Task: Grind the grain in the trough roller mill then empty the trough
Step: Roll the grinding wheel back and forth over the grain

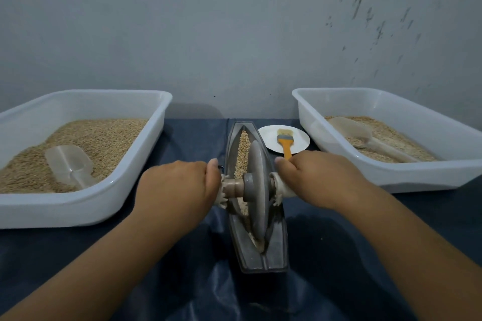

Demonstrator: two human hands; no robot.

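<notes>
Left tray [86, 212]: whole grain, clear scoop [68, 165] lying in it. Left hand [180, 185] curled round left axle handle, gripping. Trough [257, 260] centre on dark cloth, lengthwise away from person; wheel [257, 185] upright in groove near middle; grain [242, 151] in far half, looks mostly whole. Right hand [315, 180] curled round right handle, gripping. Plate [297, 141] with brush [285, 142] just behind. Right tray [391, 180]: some grain, second scoop [365, 138].

Step, by judgement: grinding, early. Next: roll wheel forward over far grain, even pressure both hands, wheel kept in groove.
</notes>
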